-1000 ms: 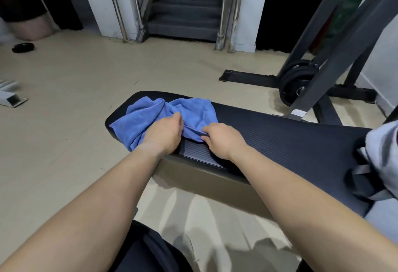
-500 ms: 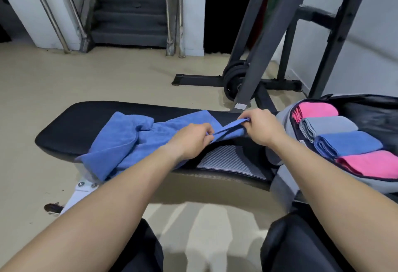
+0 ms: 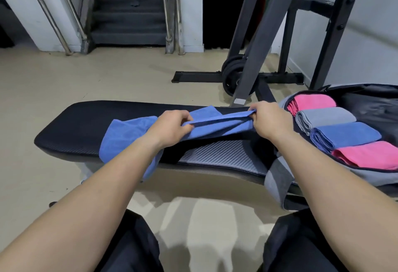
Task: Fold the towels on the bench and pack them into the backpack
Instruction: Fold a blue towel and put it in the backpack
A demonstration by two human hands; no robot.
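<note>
Now hands [image 3: 172,128] [image 3: 269,121] pinch taut edge of towel [image 3: 129,136].

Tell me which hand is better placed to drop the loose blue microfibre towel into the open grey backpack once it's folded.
Right, probably. The right hand pinches an edge of the blue towel right beside the open grey backpack, while the left hand grips it farther along the black padded bench.

The desk [image 3: 64,129] lies bare at its left end. The blue towel [image 3: 127,136], stretched between left hand [image 3: 172,127] and right hand [image 3: 269,121], covers its middle. The open backpack [image 3: 355,177] blocks the right end, folded towels [image 3: 349,135] filling its near half. Rack upright [image 3: 257,56] and weight plates [image 3: 230,73] stand behind.
</note>
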